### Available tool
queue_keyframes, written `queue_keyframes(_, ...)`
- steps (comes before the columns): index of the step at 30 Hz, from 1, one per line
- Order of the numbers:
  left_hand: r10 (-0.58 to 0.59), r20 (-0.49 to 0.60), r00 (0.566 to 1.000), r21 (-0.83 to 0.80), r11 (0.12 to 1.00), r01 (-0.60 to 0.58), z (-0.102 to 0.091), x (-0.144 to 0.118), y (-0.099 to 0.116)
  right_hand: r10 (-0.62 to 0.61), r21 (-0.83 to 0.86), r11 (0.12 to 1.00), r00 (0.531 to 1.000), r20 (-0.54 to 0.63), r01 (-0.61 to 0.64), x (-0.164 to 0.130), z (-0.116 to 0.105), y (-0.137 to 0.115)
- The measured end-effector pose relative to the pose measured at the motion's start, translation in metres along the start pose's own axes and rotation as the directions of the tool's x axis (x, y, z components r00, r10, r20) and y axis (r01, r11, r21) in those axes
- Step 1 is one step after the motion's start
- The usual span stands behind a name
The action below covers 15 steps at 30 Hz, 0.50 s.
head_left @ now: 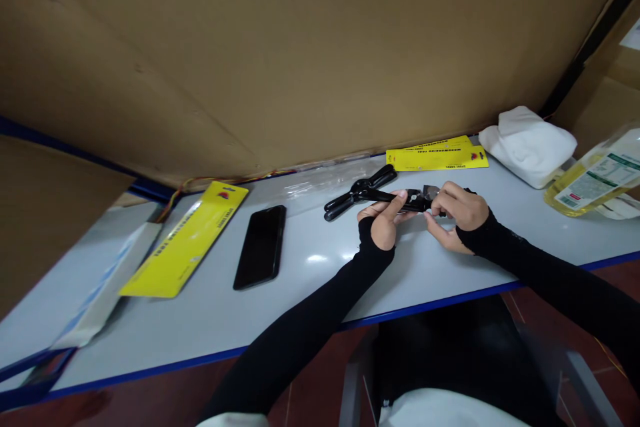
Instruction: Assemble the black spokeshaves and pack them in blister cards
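My left hand [383, 217] is closed round a black spokeshave [414, 200], one handle of which points left past my thumb. My right hand [459, 210] is at the tool's other end, its fingers bent and pinched close to the body. A small grey, shiny flat piece [431, 191] shows by the right fingertips; I cannot tell whether it is attached to the tool. What the right fingers grip is partly hidden. Just left of the held tool, more black spokeshaves [345, 202] lie close together on the table, their handles forming a narrow X.
A black phone [260, 247] and a yellow tool card [187, 240] lie on the white table [310, 307]. Clear plastic wrapping [320, 180] and more yellow cards [435, 157] are along the cardboard wall. At right are a white cloth bundle [527, 143] and a bottle of yellow liquid [595, 173].
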<state>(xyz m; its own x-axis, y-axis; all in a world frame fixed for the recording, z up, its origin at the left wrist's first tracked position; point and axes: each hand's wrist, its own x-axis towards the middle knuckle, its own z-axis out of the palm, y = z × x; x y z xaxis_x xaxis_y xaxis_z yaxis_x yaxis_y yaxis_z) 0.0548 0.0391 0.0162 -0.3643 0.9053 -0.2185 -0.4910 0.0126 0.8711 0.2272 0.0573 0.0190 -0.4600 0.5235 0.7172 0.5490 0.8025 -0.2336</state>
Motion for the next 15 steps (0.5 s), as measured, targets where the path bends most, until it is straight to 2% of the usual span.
queue_keyframes(8, 0.015, 0.011, 1.000, -0.016, 1.000, -0.015, 0.0007, -0.0017, 0.0006, -0.029, 0.043, 0.999, 0.999, -0.016, 0.030, 0.0002, 0.0005, -0.0019)
queue_keyframes(15, 0.022, 0.021, 1.000, -0.021, 1.000, -0.022, 0.0009, -0.0027, 0.0022, 0.003, 0.103, 0.995, 1.000, 0.001, -0.003, 0.0002, 0.0011, -0.0027)
